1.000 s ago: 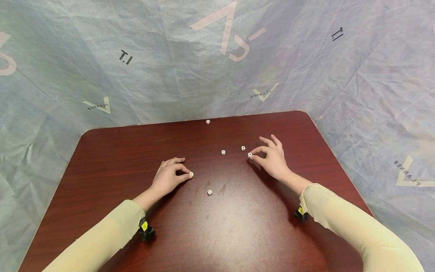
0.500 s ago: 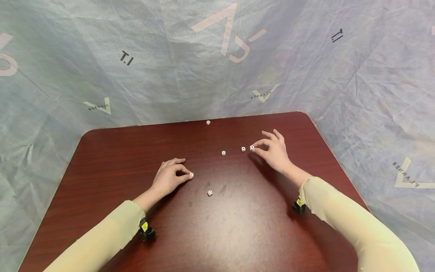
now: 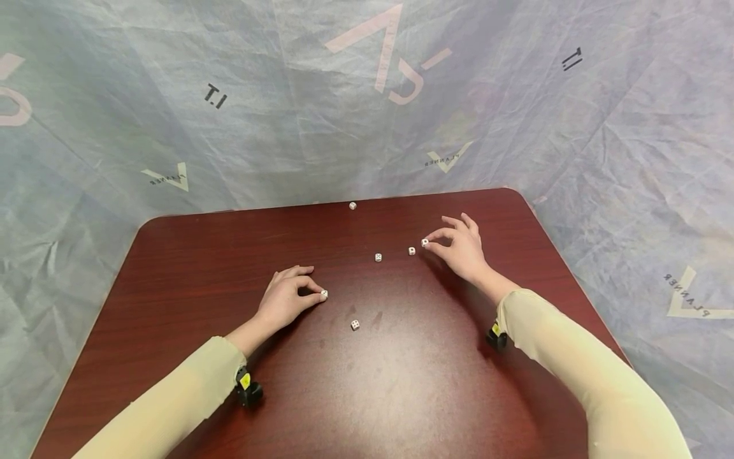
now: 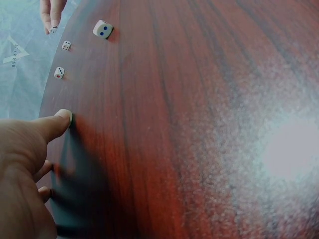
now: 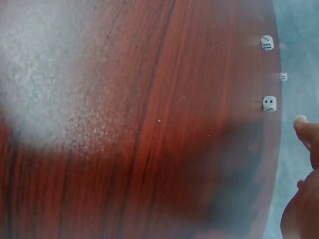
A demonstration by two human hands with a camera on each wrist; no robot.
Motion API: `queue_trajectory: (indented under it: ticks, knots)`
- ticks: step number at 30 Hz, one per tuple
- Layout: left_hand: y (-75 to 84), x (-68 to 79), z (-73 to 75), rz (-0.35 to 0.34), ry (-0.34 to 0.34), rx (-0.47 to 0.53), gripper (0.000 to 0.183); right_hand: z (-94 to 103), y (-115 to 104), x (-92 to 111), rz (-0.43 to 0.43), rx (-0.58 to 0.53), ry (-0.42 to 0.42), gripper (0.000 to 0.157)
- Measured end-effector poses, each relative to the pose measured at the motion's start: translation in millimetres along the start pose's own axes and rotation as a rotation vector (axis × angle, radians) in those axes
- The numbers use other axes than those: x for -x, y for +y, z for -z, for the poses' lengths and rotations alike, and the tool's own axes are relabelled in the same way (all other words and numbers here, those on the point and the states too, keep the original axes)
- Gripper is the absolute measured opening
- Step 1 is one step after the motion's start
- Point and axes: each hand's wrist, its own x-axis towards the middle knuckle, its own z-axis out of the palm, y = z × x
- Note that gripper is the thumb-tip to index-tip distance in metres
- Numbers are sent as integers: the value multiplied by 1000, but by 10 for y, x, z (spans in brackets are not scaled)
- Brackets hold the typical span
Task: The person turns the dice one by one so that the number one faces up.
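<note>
My left hand (image 3: 285, 297) pinches a small white die (image 3: 324, 294) between thumb and forefinger, low over the dark red table (image 3: 436, 389). In the left wrist view the thumb hides most of that die. On the other side, my right hand (image 3: 462, 252) pinches a second die (image 3: 424, 243) with thumb and forefinger, the other fingers spread. Just left of it sits a loose die (image 3: 411, 251). Another die (image 3: 378, 257) lies farther left, between the hands. In the right wrist view the right hand (image 5: 306, 174) shows only partly, its die hidden.
A die (image 3: 355, 325) lies nearer to me, right of the left hand. One more die (image 3: 352, 206) sits by the table's far edge. Grey printed cloth (image 3: 298, 127) hangs behind and beside the table. Each wrist carries a black camera (image 3: 249, 387).
With its die, my right hand has moved away from me toward the far edge, to beside the loose die. My left hand and the loose dice have stayed put.
</note>
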Motion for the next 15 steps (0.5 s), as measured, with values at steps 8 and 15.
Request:
queue_trajectory:
  ticks: [8,15]
  knots:
    - [-18,2,-11,-3,3,9,10,-83,80,-18,-44,32,-46,15]
    - [-25,-11,-18,-2,7,7,10,-132,115,-13,-54,30,-60,14]
